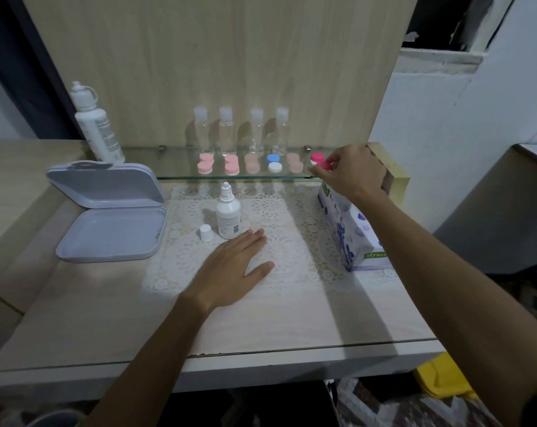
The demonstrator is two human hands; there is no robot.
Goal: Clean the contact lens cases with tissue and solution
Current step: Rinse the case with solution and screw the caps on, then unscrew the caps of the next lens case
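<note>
Fingertips of the right hand (351,174) apparently pinch the small, light, slippery bright-pink plastic lens case (320,161) by its ridged caps, while the left hand (234,263) rests flat.

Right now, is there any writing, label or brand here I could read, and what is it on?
None reads clearly.
Large white bottle: label print, too blurred.
Small dropper bottle: tiny print and a square code, too small.
Tissue box: green strip with lettering, upside down and blurred.
</note>
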